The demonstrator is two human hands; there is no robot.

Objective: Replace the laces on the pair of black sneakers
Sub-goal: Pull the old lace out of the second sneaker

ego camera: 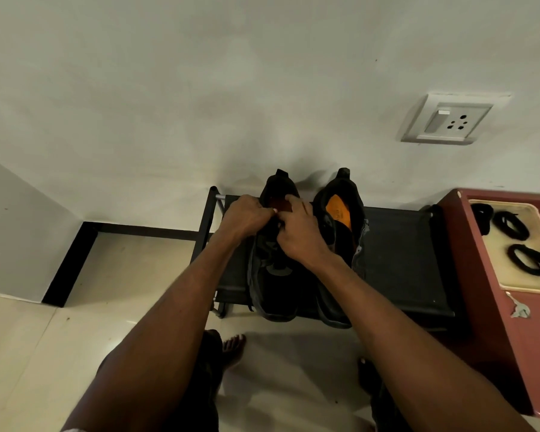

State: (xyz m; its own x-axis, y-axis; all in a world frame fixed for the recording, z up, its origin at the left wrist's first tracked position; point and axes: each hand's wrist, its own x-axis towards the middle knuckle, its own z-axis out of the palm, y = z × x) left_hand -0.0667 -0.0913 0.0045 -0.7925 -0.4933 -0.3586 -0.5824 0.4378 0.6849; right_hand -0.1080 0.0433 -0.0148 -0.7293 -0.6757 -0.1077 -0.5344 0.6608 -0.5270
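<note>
Two black sneakers (273,260); three coiled black laces (528,260); one rack (402,260); two hands (247,216).

Your forearms (169,322) are bare to the frame's edge, no sleeves, watch or rings showing. Dark trousers (206,385) cover your knees; your foot (233,347) is bare, without sock or shoe.

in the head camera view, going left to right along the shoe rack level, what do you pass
left hand → left sneaker → right hand → right sneaker with the orange insole → bare stretch of black shoe rack → red cabinet → beige tray holding coiled black laces.
</note>
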